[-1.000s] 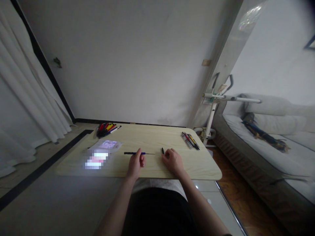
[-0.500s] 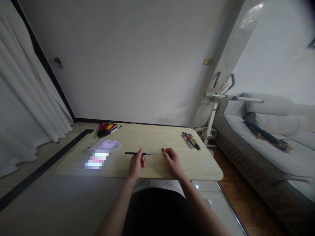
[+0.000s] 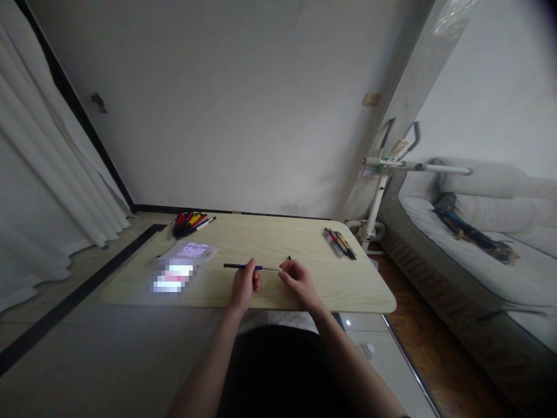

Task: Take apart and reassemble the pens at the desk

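Observation:
My left hand (image 3: pixel 246 284) is closed around a blue pen (image 3: pixel 235 266), held level above the table. A thin pale refill (image 3: pixel 270 269) sticks out of the pen's right end. My right hand (image 3: pixel 298 281) has its thumb and fingertips pinched at the free end of that refill. Just behind the right fingers shows a small black piece (image 3: pixel 289 257), partly hidden by the hand; its kind is too small to tell.
The pale wooden table (image 3: pixel 261 232) bears a pile of coloured pens (image 3: pixel 191 225) at back left and several pens (image 3: pixel 339 244) at right. A clear plastic bag (image 3: pixel 189 253) and a blurred-out bright object (image 3: pixel 174 278) lie at left. A sofa (image 3: pixel 478 232) stands far right.
My right hand has moved left, from beside the small black piece to the refill's end. My left hand keeps its hold on the pen. The view has shifted slightly.

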{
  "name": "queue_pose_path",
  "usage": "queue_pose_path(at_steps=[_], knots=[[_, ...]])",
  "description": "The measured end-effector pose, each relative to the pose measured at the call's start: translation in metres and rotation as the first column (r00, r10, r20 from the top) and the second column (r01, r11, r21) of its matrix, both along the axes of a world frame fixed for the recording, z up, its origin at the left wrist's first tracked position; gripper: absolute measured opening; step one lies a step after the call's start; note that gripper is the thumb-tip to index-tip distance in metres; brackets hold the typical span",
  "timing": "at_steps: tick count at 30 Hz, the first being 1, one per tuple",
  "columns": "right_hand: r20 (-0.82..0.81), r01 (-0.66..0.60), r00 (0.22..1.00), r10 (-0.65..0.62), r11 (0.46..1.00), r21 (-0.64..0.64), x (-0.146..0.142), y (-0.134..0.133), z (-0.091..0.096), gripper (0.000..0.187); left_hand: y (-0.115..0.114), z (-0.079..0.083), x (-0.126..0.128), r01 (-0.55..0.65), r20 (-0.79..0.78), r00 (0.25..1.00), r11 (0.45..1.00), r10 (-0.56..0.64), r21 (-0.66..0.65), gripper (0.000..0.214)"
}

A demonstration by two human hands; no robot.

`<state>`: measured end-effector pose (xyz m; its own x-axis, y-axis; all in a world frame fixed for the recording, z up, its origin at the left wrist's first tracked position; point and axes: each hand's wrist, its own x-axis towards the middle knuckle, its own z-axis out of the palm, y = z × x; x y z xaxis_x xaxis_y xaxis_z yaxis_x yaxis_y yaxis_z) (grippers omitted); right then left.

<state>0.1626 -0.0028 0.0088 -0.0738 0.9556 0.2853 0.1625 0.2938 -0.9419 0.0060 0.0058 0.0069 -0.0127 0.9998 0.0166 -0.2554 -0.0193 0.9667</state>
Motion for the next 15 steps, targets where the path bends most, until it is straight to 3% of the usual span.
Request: queue_pose_path(at_steps=[15], knots=[[-0.037,-0.022,0.999,0.022,1.0,-0.007,0.0007,0.0004,-0.0065,0.017,-0.0005,0.0,0.0005,-0.003,-0.077,0.997,1.0,0.004,0.013,0.043]])
